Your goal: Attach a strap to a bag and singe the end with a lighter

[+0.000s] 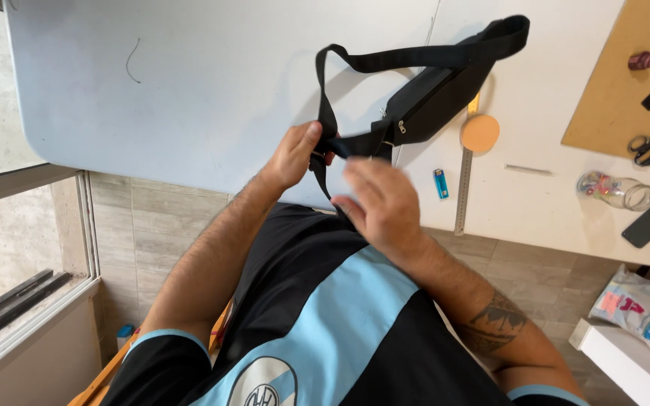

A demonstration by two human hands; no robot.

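White bench (pixel 189 90) by a window, tiled wall below. Black waist bag (pixel 430 101) lies on it, strap (pixel 415 56) looped up. Left hand (pixel 295 154) pinched shut on strap near buckle; right hand (pixel 381 199) loosely open just beside, blurred. Lighter (pixel 440 183) and ruler (pixel 464 180) near

There is one camera, worn on the person's head. It looks almost straight down over the chest and arms. Both hands sit close, near the middle of the view. The white tabletop (pixel 212 83) fills the top, with floor tiles (pixel 152 225) below its edge.
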